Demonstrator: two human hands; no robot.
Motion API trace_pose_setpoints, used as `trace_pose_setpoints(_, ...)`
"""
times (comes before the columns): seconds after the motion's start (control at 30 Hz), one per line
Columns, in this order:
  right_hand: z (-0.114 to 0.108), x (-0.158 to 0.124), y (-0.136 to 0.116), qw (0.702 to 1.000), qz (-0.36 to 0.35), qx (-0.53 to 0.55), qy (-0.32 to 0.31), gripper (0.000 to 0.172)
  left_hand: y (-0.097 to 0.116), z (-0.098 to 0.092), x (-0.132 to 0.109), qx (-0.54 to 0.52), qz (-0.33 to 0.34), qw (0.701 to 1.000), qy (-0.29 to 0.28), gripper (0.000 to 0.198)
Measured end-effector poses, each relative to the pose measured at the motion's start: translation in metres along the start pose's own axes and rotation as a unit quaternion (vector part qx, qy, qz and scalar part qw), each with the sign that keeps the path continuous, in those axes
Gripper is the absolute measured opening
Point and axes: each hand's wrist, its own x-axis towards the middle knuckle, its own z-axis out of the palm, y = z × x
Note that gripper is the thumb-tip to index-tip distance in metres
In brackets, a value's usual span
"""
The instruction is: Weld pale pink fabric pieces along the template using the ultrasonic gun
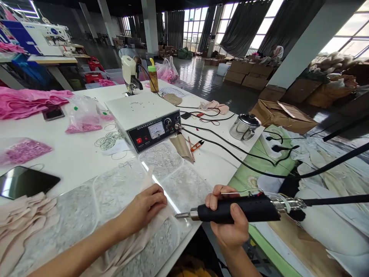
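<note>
My right hand (230,219) is wrapped round the black handle of an ultrasonic handpiece (250,209), whose metal tip points left, close to my left hand. A thick black cable runs from its back end off to the right. With bent fingers, my left hand (151,204) grips a strip of thin beige fabric (135,246) over a grey stone-patterned mat (115,192). One end of the fabric sticks up beyond the fingers; the rest trails toward me. Behind the mat sits a control box (157,130) with a dial and a red switch, a cable plugged into its front.
More beige fabric (25,227) and a phone (29,182) lie at left. Bags of pink pieces (83,115), green rings (109,140), orange thread snips (197,145), a lidded pot (245,127) and a bottle (153,79) stand about. Cables cross the right side near a power strip (272,144).
</note>
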Motion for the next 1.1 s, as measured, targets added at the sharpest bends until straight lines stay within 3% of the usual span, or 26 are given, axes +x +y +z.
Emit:
trace_pose_setpoints(0.3,0.008,0.004,0.006,1.0,-0.008,0.006,-0.002,0.019,0.003,-0.002,-0.002,0.033,0.047,0.998,0.023,0.024)
trace_pose_setpoints(0.53,0.005,0.001,0.007,0.999,-0.017,-0.024,-0.039,0.02,0.002,-0.019,0.001,0.1,0.23,0.967,-0.036,0.03)
trace_pose_setpoints(0.67,0.005,0.001,0.005,0.999,-0.015,-0.014,-0.048,0.02,0.004,-0.025,-0.001,0.179,0.286,0.94,-0.057,0.03)
trace_pose_setpoints(0.87,0.007,0.001,0.002,0.998,-0.015,-0.011,-0.06,0.022,0.008,-0.029,-0.001,0.226,0.304,0.924,-0.06,0.033)
trace_pose_setpoints(1.1,0.006,0.002,0.0,0.996,-0.017,-0.018,-0.08,0.021,0.006,-0.027,-0.003,0.227,0.296,0.925,-0.07,0.03)
